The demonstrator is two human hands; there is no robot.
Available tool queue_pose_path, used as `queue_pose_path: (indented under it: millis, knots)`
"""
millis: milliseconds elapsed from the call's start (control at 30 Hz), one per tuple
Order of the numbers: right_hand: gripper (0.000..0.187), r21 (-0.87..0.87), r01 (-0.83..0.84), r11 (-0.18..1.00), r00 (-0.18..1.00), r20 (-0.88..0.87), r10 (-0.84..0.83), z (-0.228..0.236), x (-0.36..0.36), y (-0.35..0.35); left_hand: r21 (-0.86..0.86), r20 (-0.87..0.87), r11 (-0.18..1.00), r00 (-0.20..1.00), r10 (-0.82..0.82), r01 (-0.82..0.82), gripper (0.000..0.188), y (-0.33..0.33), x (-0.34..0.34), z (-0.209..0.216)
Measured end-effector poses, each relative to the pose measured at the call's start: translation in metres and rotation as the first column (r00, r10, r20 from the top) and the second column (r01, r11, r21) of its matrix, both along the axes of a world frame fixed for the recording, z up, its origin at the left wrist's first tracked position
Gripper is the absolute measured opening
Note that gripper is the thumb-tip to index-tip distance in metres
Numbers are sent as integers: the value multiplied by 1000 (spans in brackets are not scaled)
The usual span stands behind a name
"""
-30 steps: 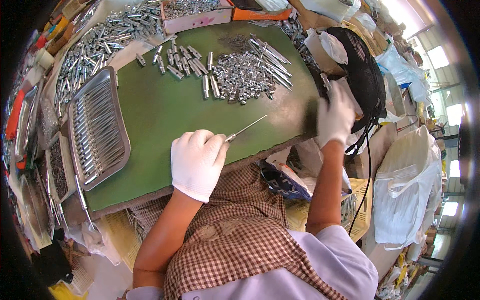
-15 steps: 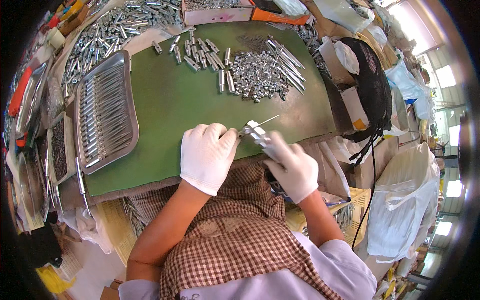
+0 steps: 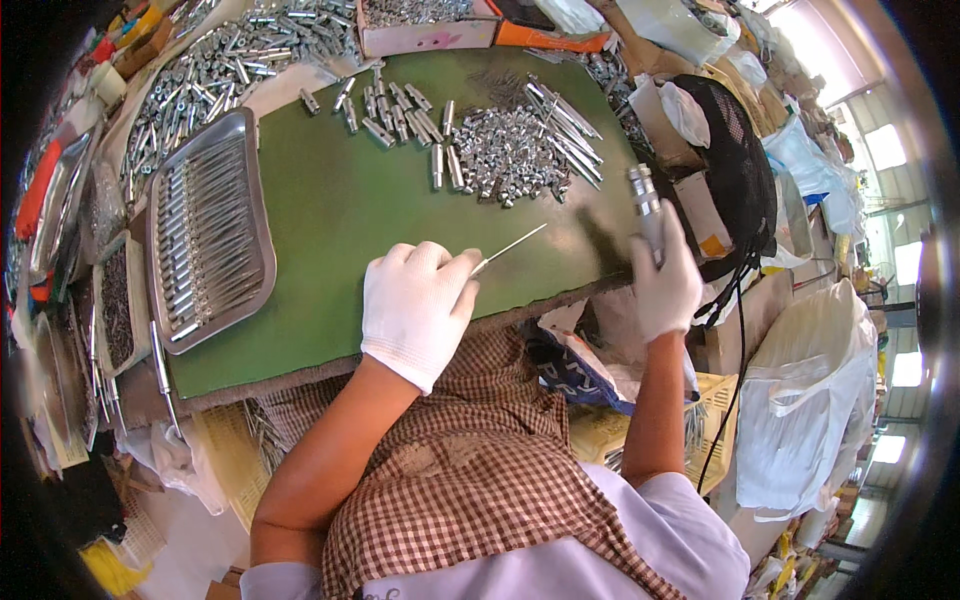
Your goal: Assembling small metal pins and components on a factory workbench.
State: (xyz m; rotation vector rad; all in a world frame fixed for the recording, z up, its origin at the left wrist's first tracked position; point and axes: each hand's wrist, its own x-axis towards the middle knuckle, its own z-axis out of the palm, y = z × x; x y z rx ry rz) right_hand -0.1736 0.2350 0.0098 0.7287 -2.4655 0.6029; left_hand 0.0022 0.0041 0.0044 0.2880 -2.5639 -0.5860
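My left hand (image 3: pixel 415 305), in a white glove, rests near the front edge of the green work mat (image 3: pixel 330 230). Its fingers are closed on a thin metal rod (image 3: pixel 515 245), which points up to the right; the near end is hidden in the glove. My gloved right hand (image 3: pixel 668 285) is wrapped round a silver cylindrical tool (image 3: pixel 648 212) with a ringed tip, held upright beyond the mat's right side. A pile of small metal nuts (image 3: pixel 505 155) lies farther back, with loose rods (image 3: pixel 570 135) beside it and several metal sleeves (image 3: pixel 400 110) to its left.
A metal tray (image 3: pixel 264 215) of rods in a row stands at the left of the mat. Heaped metal tubes (image 3: pixel 215 85) fill the back left. A black mesh bag (image 3: pixel 740 160) stands at the right, above a hanging black cable (image 3: pixel 740 350). Cardboard boxes (image 3: pixel 425 38) line the back.
My right hand has moved away to the right with the silver tool, off the rod in my left hand. My left hand has stayed almost in place, still holding the rod.
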Motion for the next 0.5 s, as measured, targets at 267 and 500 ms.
queue_pose_path:
  millis: [267,500]
  knots:
    - [31,164,-22,986,996,-77,35,24,-61,-29,-152,14,987,999,-47,49,12,5,-13,6]
    - [37,338,-128,932,991,16,130,17,-111,-142,-74,1,996,999,-42,42,11,-14,9,20]
